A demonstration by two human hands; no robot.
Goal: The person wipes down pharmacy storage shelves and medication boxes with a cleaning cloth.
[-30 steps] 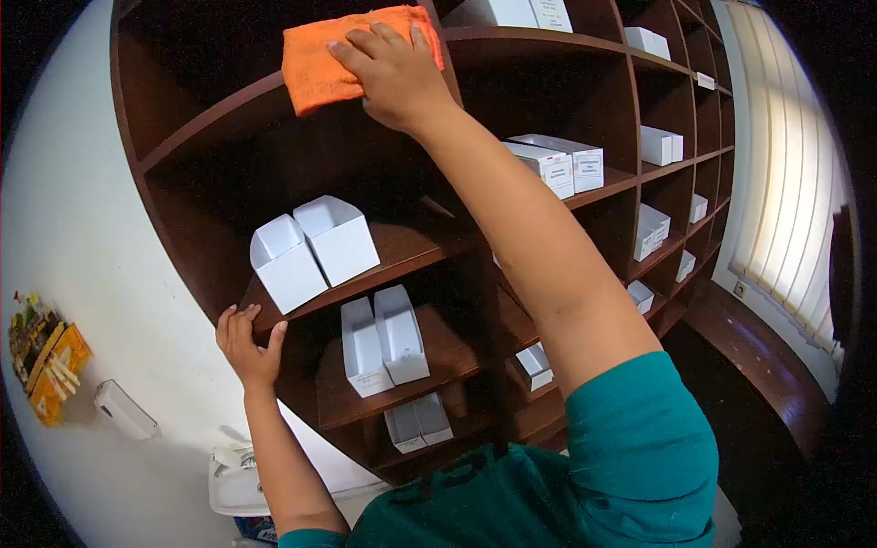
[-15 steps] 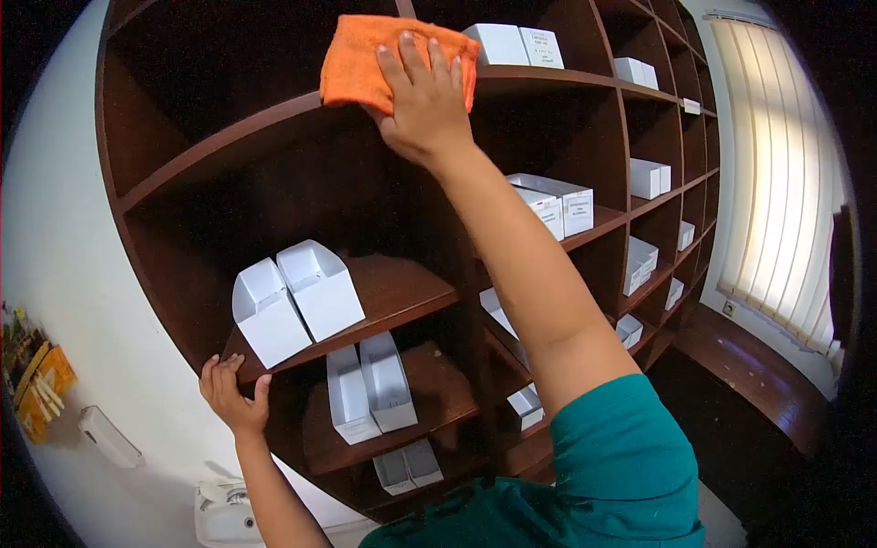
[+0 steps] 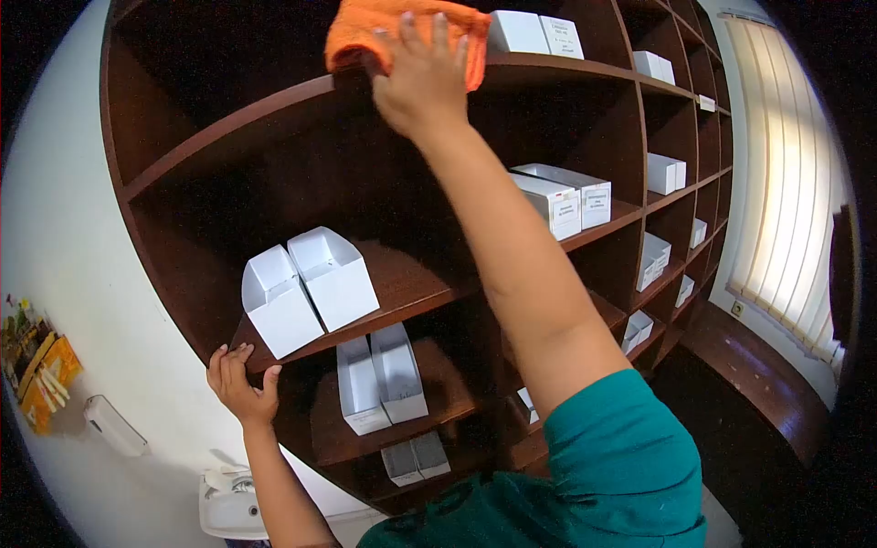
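My right hand (image 3: 422,75) is raised high and presses an orange cloth (image 3: 365,27) against the upright divider at the top of a dark wooden shelf unit (image 3: 228,123). The cloth bunches under my fingers and part of it runs out of the top of the view. My left hand (image 3: 239,384) grips the front left edge of a lower shelf, just below two open white boxes (image 3: 311,288). The sleeve on my right arm is teal.
Several white boxes stand in the compartments: two more (image 3: 382,376) on the shelf below, labelled ones (image 3: 571,196) to the right. A white wall is at left with a white dispenser (image 3: 114,425). Vertical blinds (image 3: 790,173) cover a window at right.
My right hand has carried the cloth to the right and upward along the top shelf edge. My left hand kept its hold on the lower shelf edge.
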